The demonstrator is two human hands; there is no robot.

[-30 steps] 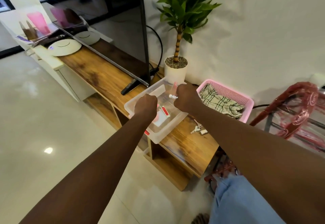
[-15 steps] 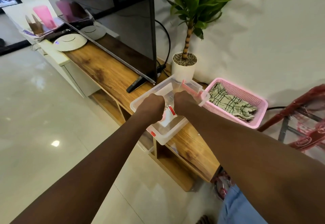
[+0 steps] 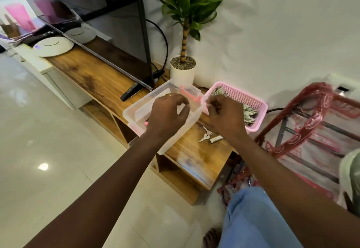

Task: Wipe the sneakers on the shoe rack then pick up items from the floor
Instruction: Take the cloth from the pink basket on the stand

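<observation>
Left grip slack and empty, right grip too blurred to tell, both hover over the clear box at the surface's front edge, so pickup seems under way; the shoe rack by its right end shows no sneakers.

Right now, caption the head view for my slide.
Left hand and right hand at a clear bin on the wooden stand.

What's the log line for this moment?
left hand: over bin, grip unclear | right hand: between bin and basket, grip unclear | keys: on stand
</observation>
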